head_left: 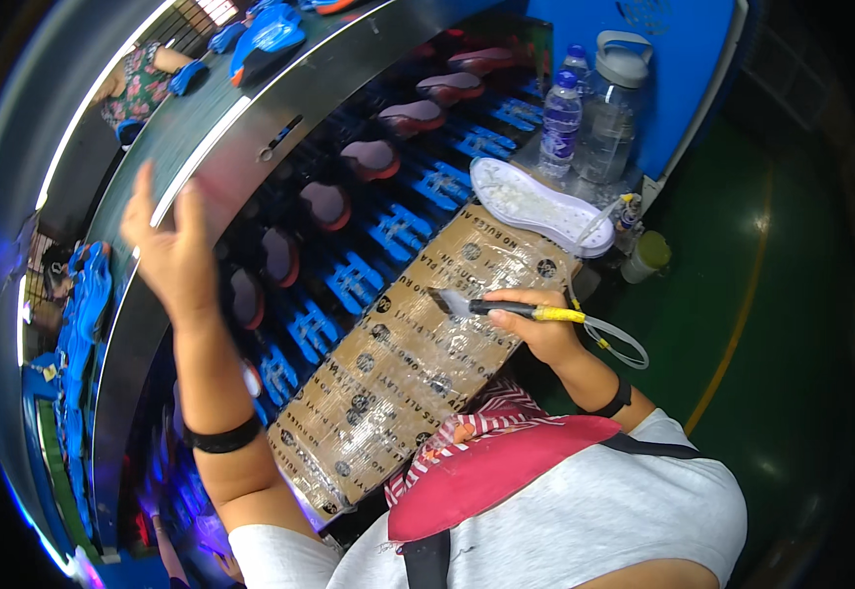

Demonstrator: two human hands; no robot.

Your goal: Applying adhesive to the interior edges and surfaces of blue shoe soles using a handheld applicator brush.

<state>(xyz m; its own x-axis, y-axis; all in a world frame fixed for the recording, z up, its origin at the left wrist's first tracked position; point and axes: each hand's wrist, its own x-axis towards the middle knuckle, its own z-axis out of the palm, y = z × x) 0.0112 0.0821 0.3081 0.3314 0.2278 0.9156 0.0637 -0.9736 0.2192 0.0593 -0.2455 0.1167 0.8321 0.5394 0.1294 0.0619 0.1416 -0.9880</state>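
Observation:
My left hand (177,257) is raised at the metal edge of the conveyor, its fingers apart and nothing in it. My right hand (543,332) grips a flat brush (455,302) with a black and yellow handle, and a clear thin tube loops from the handle's end. Beneath the brush lies a work board (388,378) covered in brown printed paper under shiny clear film. The bristles point left over that board; whether they touch it I cannot tell. Beyond my right hand, a white shoe sole (535,204) with a whitish, lumpy coating rests at the board's far end.
Grey soles with red edges (325,204) and blue holders (398,232) line the rack behind the board. Blue shoe pieces (268,41) sit on the upper belt (177,147). Bottles (559,123), a clear jug (608,123) and a green-lidded jar (647,255) stand far right. Another person (143,83) is beyond the belt.

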